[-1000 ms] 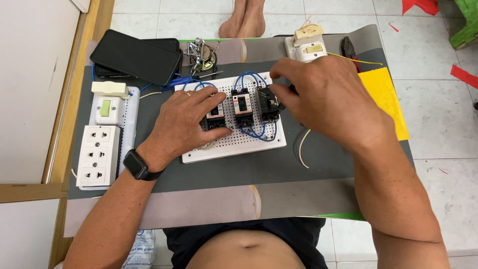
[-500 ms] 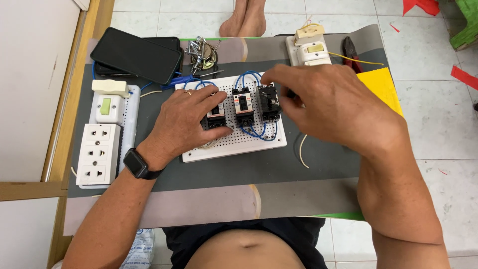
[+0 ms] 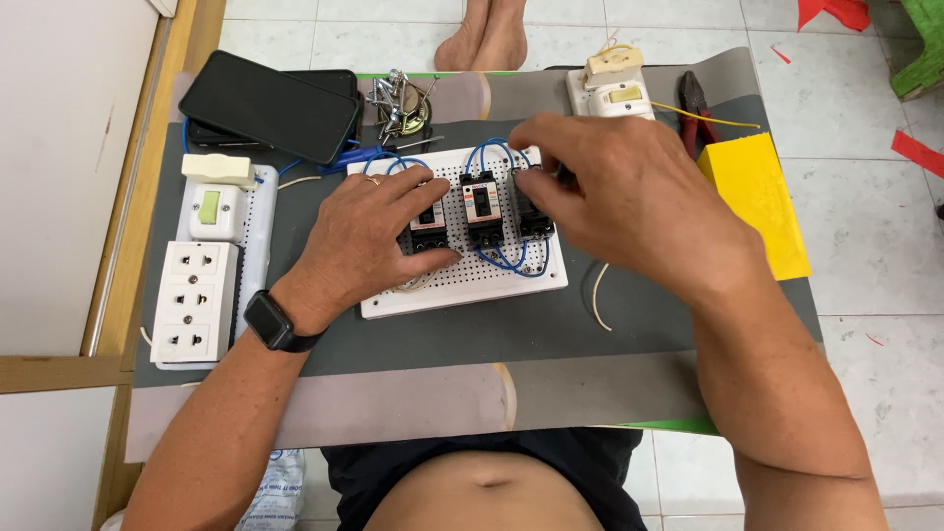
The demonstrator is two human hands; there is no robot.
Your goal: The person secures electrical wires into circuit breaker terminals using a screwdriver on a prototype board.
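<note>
A white perforated board [image 3: 462,285] lies on a grey mat and carries three black circuit breakers joined by blue wires [image 3: 497,258]. My left hand [image 3: 364,231] rests flat on the board's left part, fingers on the left breaker [image 3: 430,224]. The middle breaker [image 3: 481,202] is uncovered. My right hand [image 3: 629,197] hovers over the right breaker [image 3: 536,218], with fingertips pinched at its top end; whatever they hold is hidden. A black watch [image 3: 272,322] sits on my left wrist.
A white panel with a switch and a socket block [image 3: 197,295] lies at the left. Black phones [image 3: 270,106] and a metal clump [image 3: 398,98] sit at the back. A white switch box [image 3: 615,88], red pliers [image 3: 696,103] and a yellow block [image 3: 752,197] are at the right. Another person's bare feet [image 3: 487,39] stand beyond.
My right hand has shifted left along the board's top edge, from its right corner to over the right breaker. The left hand has stayed put.
</note>
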